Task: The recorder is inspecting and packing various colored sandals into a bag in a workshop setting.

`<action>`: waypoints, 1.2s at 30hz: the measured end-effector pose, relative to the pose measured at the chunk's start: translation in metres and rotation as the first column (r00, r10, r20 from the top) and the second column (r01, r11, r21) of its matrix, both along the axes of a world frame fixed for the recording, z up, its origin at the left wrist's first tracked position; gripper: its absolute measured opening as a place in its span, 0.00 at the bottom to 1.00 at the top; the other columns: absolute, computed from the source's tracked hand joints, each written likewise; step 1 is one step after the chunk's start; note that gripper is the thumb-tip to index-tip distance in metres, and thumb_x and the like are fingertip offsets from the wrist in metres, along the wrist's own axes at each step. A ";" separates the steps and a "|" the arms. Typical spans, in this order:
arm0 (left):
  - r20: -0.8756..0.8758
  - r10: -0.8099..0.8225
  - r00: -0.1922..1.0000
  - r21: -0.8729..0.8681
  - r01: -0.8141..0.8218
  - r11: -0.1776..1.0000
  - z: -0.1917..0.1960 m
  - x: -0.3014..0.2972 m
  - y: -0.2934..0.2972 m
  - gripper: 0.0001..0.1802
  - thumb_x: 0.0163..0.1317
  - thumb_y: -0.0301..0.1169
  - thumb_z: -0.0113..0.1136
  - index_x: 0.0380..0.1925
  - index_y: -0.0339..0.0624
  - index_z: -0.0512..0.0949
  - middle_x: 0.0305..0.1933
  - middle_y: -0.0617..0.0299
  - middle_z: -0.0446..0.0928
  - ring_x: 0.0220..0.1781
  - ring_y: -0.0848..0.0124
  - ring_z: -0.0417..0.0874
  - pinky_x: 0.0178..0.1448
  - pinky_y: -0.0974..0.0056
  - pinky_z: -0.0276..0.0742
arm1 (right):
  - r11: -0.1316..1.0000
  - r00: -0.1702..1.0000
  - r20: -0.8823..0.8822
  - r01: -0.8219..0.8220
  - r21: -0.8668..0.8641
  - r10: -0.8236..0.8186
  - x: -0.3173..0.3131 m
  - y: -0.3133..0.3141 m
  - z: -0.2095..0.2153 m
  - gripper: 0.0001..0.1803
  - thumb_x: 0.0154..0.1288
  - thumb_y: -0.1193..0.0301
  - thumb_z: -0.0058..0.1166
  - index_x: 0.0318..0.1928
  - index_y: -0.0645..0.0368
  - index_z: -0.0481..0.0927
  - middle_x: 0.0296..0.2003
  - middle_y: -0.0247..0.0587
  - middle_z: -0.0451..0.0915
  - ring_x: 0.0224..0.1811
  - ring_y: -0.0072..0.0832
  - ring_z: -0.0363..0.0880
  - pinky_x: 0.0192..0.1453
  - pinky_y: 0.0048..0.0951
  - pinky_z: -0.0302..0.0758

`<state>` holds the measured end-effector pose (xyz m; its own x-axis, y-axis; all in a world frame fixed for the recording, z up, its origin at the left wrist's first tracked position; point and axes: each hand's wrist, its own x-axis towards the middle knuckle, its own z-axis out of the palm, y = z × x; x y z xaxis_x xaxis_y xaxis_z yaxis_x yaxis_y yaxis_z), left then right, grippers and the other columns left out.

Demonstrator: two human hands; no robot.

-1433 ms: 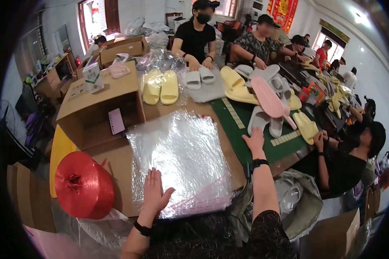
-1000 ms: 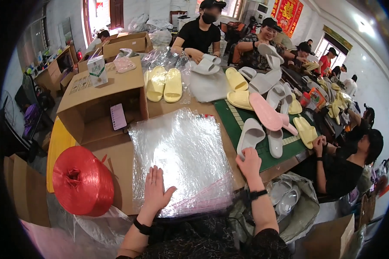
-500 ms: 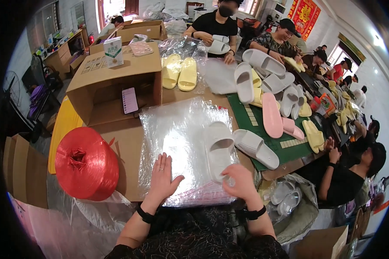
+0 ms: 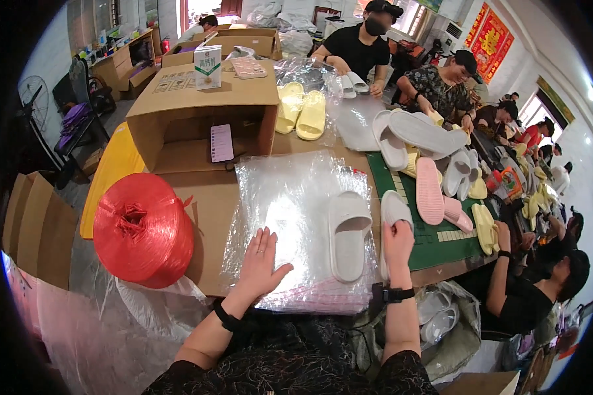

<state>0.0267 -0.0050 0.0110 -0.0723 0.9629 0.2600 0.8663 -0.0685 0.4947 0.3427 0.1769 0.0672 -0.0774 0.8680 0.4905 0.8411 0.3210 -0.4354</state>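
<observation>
My left hand [image 4: 260, 264] lies flat, fingers stretched, on a stack of clear plastic bags [image 4: 290, 191] with pink-tinted near edges. On the stack's right part rests a grey slide slipper [image 4: 347, 260], its toe pointing away from me. My right hand [image 4: 397, 247] grips a second grey slipper [image 4: 396, 205] just to the right of it, beside the green mat [image 4: 428, 251]; the hand hides part of this slipper. Beyond, grey slippers [image 4: 418, 130] are heaped with yellow ones, and a pink slipper [image 4: 430, 191] lies on the mat.
At left stands a big roll of red plastic twine [image 4: 171, 230]. Behind the bags, an open cardboard box [image 4: 204, 92] holds a phone [image 4: 221, 143] and carries a small white carton [image 4: 208, 67]. Yellow slippers [image 4: 311, 115] lie beyond. Several co-workers [image 4: 356, 52] sit along the far and right sides.
My right hand has moved right from the slipper on the bags and taken hold of the other grey slipper, now turned lengthwise beside it. My left hand stays flat. The view has shifted slightly.
</observation>
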 end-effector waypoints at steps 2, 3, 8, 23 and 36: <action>0.003 0.002 1.000 0.012 -0.002 1.000 -0.001 0.001 -0.001 0.48 0.63 0.55 0.58 0.68 0.23 0.59 0.75 0.29 0.55 0.79 0.39 0.51 0.80 0.45 0.46 | 0.977 0.991 -0.096 -0.108 -0.185 0.092 -0.016 0.007 -0.009 0.18 0.68 0.63 0.56 0.29 0.66 0.74 0.29 0.55 0.76 0.35 0.55 0.75 0.40 0.50 0.71; 0.008 0.002 1.000 0.027 -0.002 1.000 -0.001 0.001 0.000 0.48 0.63 0.55 0.58 0.69 0.23 0.59 0.74 0.29 0.56 0.79 0.39 0.51 0.80 0.46 0.45 | 0.956 0.976 -0.117 -0.206 -0.208 0.185 -0.019 0.015 -0.021 0.18 0.68 0.63 0.55 0.29 0.67 0.74 0.30 0.57 0.76 0.37 0.56 0.75 0.42 0.50 0.70; 0.020 0.000 1.000 0.009 0.000 1.000 0.000 0.002 0.001 0.48 0.64 0.54 0.58 0.69 0.23 0.58 0.75 0.30 0.54 0.79 0.39 0.50 0.80 0.45 0.45 | 0.925 0.949 -0.213 -0.282 -0.254 0.231 -0.026 0.017 -0.047 0.21 0.65 0.60 0.55 0.34 0.72 0.76 0.35 0.66 0.75 0.43 0.58 0.74 0.47 0.52 0.69; 0.012 -0.001 1.000 -0.021 0.002 1.000 0.002 -0.003 -0.003 0.49 0.63 0.56 0.58 0.70 0.25 0.58 0.76 0.30 0.52 0.80 0.40 0.48 0.81 0.45 0.45 | 0.975 0.951 -0.231 -0.180 0.129 0.206 -0.026 -0.041 0.000 0.13 0.70 0.68 0.56 0.35 0.68 0.79 0.30 0.51 0.75 0.34 0.46 0.74 0.40 0.40 0.71; -0.110 -0.360 0.927 -0.049 0.356 0.933 0.037 0.019 -0.009 0.43 0.56 0.49 0.68 0.70 0.47 0.67 0.79 0.49 0.54 0.81 0.47 0.49 0.80 0.45 0.50 | 0.966 0.709 -0.683 -0.258 -0.023 0.173 0.016 -0.143 -0.016 0.17 0.74 0.74 0.49 0.58 0.71 0.74 0.52 0.43 0.80 0.53 0.27 0.78 0.60 0.28 0.72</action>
<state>0.0454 -0.0140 0.0478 0.3074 0.9260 0.2193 0.8377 -0.3726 0.3993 0.3582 0.0339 0.0513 0.0428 0.9195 0.3908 0.2283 0.3719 -0.8998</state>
